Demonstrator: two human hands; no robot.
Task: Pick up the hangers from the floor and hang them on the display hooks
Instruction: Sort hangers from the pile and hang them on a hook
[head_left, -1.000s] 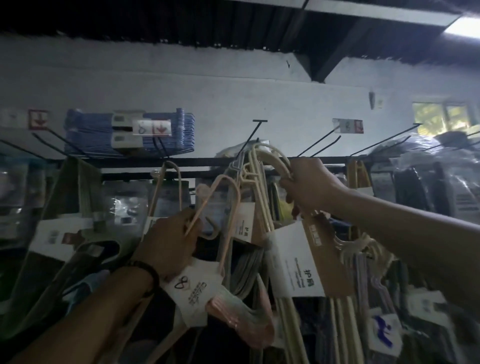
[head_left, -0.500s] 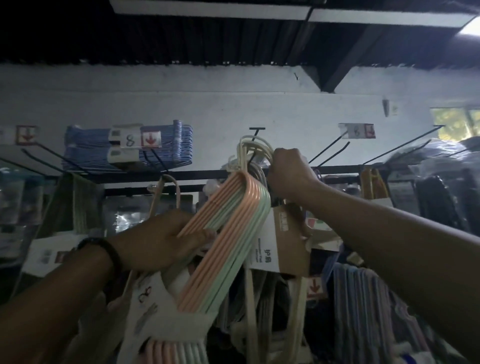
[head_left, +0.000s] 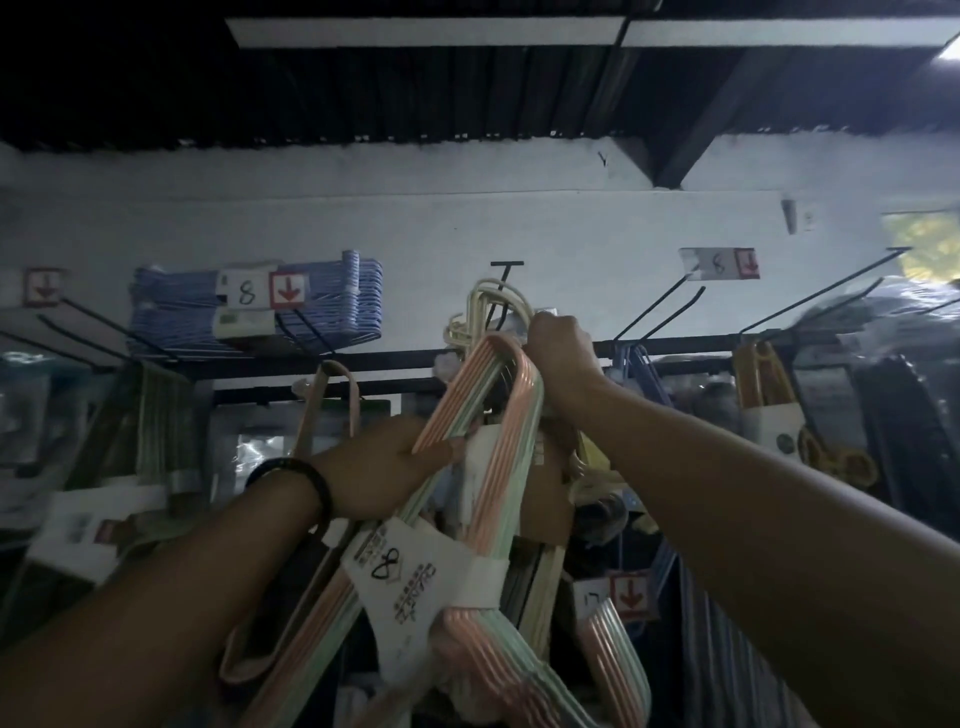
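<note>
1. Wall (head_left: 467, 223): pale, with a dark rail (head_left: 675, 345) carrying black hooks (head_left: 660, 306) and numbered tags (head_left: 719, 262).
2. Blue hangers (head_left: 249, 306): stacked on a hook, upper left.
3. Pink-green bundle (head_left: 488, 415): banded by a white label (head_left: 410, 566), raised just below the rail.
4. Cream hangers (head_left: 488, 306): hook ends over the centre hook (head_left: 505, 280).
5. Left hand (head_left: 384, 467): closed on the bundle's left side; dark wristband (head_left: 306, 483).
6. Right hand (head_left: 558, 358): clenched at the bundle's top, beside the cream hangers.
</note>
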